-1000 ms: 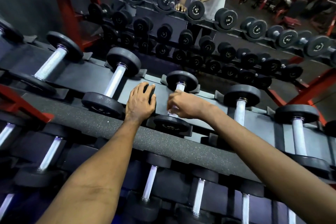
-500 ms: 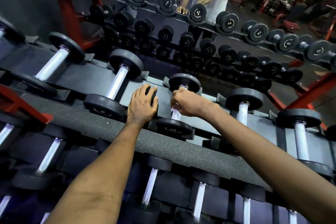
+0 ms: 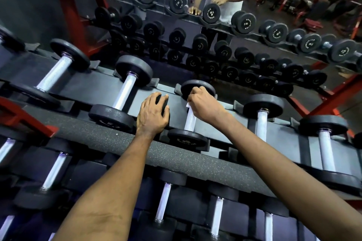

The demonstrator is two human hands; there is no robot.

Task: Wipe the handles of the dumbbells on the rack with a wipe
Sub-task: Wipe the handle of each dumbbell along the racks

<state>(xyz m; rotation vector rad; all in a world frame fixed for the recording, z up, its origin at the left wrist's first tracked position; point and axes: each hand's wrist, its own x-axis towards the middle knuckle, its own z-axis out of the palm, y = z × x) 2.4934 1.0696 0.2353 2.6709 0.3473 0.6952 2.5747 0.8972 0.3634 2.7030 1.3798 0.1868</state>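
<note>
The right hand [image 3: 205, 105] is closed round the far end of a handle [image 3: 189, 121] at the centre of the frame, with a white wipe [image 3: 187, 104] pinched under the fingers and one corner showing. That dumbbell [image 3: 188, 139] lies in its cradle on the top shelf of the rack [image 3: 195, 164]. The left hand [image 3: 153, 112] rests just beside it on the shelf, fingers loose and holding nothing.

To do this step well, the wipe should wrap the whole way round the bar, not only the top. The lower half of the handle is bare steel below the hand, so the stroke probably needs to run down to the near weight, with a twist of the wrist to reach the underside. The ridged grip likely holds grime, so firm pressure helps. The left hand is well placed to brace the body.

Counted: two hands and one wipe. On the top shelf, five dumbbells show whole, plus part of one at the left edge and one at the right. On the lower shelf [image 3: 109, 178], at the bottom of the frame, at least six handles show. A mirror [image 3: 176, 45] across the top repeats the rack, so those are not counted
</note>
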